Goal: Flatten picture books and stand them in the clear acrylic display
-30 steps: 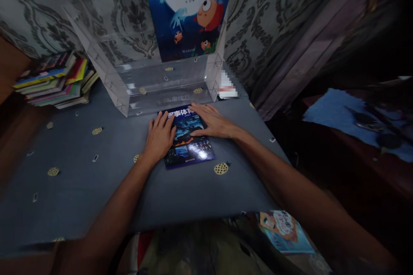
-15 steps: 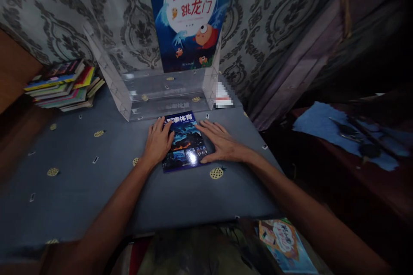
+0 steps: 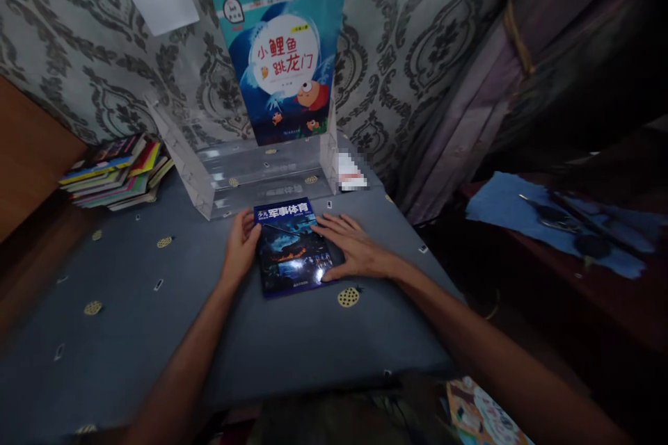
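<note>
A dark blue book (image 3: 290, 247) with a tank picture lies flat on the grey tablecloth (image 3: 156, 334), just in front of a clear acrylic stand (image 3: 250, 167). My left hand (image 3: 241, 254) rests at the book's left edge, fingers curled along it. My right hand (image 3: 349, 254) lies flat on the book's right edge, fingers stretched out. A picture book with a red fish on a blue cover (image 3: 284, 76) stands upright in the stand against the wall.
A stack of colourful books (image 3: 117, 172) lies at the back left of the table. A white note (image 3: 164, 3) is stuck on the patterned wall. A curtain (image 3: 470, 97) hangs to the right. Another table with a blue cloth (image 3: 547, 222) stands right. A book (image 3: 483, 417) lies below the table's front edge.
My left hand slid off the cover to the book's left edge, and my right hand moved down to its right edge. The view tilted up, showing more of the standing book.
</note>
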`<state>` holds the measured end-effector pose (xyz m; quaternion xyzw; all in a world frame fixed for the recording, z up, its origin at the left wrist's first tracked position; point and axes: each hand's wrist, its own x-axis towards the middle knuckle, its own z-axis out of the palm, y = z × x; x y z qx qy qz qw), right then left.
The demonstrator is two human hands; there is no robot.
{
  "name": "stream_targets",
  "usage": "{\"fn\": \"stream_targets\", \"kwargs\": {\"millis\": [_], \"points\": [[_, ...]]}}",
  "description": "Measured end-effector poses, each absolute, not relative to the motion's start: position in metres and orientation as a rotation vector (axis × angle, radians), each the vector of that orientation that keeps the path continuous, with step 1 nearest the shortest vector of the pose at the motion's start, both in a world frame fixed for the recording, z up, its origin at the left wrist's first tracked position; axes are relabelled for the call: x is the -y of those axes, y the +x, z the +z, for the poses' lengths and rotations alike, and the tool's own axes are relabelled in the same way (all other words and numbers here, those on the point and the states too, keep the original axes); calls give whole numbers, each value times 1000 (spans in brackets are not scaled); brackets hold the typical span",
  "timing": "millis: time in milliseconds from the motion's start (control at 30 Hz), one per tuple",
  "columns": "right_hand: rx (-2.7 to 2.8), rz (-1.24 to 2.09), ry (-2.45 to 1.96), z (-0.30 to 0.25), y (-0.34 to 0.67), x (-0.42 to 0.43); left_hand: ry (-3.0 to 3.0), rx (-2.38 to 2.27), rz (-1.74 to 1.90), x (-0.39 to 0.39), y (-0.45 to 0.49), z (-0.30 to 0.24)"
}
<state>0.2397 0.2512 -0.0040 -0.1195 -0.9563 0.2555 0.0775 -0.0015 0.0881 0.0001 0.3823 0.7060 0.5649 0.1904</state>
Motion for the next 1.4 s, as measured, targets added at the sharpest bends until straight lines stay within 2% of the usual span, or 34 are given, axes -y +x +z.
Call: {"fn": "stream_targets", "kwargs": {"millis": [133,233,367,500,667,733,833,1000,1133,1267,1400], "points": [[2847,790,-349,-4,241,-251,619,-1670,1731,-89,-1,1],[2820,817,-320,-3,242,-252,550,-1412,1674,-89,5,9],[2715,935,-337,-1,244,-251,552,-1286,1646,-88,10,23],[2507,1215,-432,1,243,-249,552,-1204,1696,-87,9,28],[2290,1747,-346,7,233,-243,581,-1180,1801,-86,9,32],[2232,1813,-307,16,229,-240,614,-1191,1842,-85,10,38],[2259,1657,-280,35,225,-237,721,-1231,1914,-82,14,49],[2331,1168,-275,47,220,-243,999,-1300,2017,-72,13,62],[2287,912,-248,23,217,-249,1357,-1385,1762,-63,5,58],[2398,843,-168,-1,220,-249,1487,-1466,1447,-54,3,51],[2557,772,-135,-1,227,-249,1590,-1506,1318,-47,9,49]]}}
